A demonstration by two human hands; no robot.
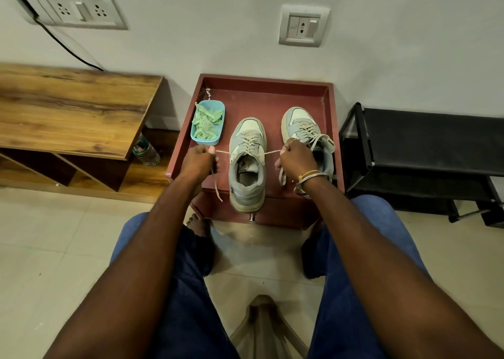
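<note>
Two grey and cream sneakers stand side by side on a dark red tray-topped stand (272, 91). The left sneaker (247, 165) points away from me, and its cream lace (222, 152) is pulled taut out to both sides. My left hand (199, 161) grips the lace's left end, and the loose tail hangs down below the fist. My right hand (296, 158) grips the lace's right end, and it hides part of the right sneaker (302, 125). Bangles sit on my right wrist.
A blue plastic box (208, 122) of green laces sits at the tray's back left. A wooden desk (71, 107) stands to the left, with a bottle (146, 151) beside it. A black rack (425, 151) is on the right. My knees and a chair edge (263, 328) fill the foreground.
</note>
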